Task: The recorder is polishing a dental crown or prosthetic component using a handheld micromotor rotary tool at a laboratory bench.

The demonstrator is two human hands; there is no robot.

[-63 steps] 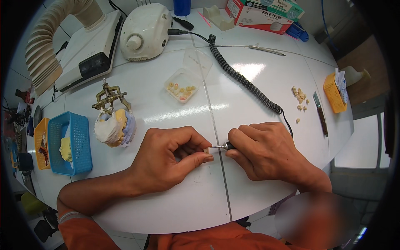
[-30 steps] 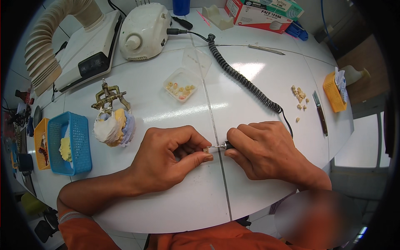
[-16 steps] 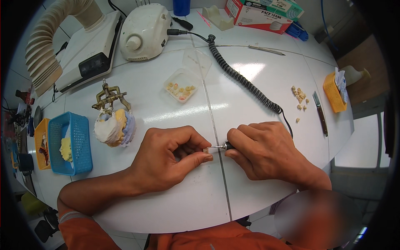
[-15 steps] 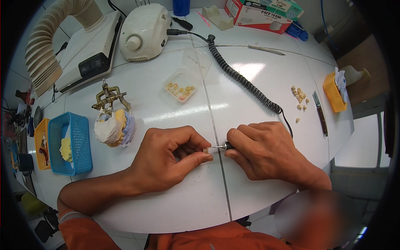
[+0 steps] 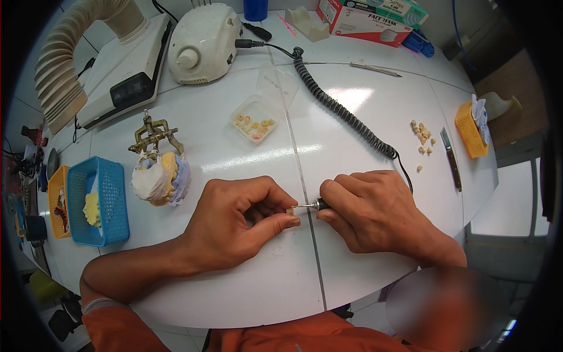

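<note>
My left hand (image 5: 234, 226) pinches a small pale tooth-like piece (image 5: 290, 211) between thumb and fingertips. My right hand (image 5: 375, 214) grips a black and silver rotary handpiece (image 5: 319, 205), its thin bit reaching the piece. A coiled cord (image 5: 340, 111) runs from near the white control unit (image 5: 202, 44) down past my right hand. Beyond my left hand stands a brass articulator (image 5: 151, 135) with white, yellow and lilac casts (image 5: 158, 182). A clear box (image 5: 252, 120) with several tooth pieces lies further back, and several loose pieces (image 5: 423, 135) lie at the right.
Blue (image 5: 117, 217) and yellow (image 5: 56, 179) baskets stand at left. A knife (image 5: 450, 164) and yellow basket (image 5: 475, 141) are at right. A dust-extraction hose (image 5: 61, 76), metal instrument (image 5: 375, 69) and mask box (image 5: 358, 26) are at the back. The table edge (image 5: 234, 324) curves near me.
</note>
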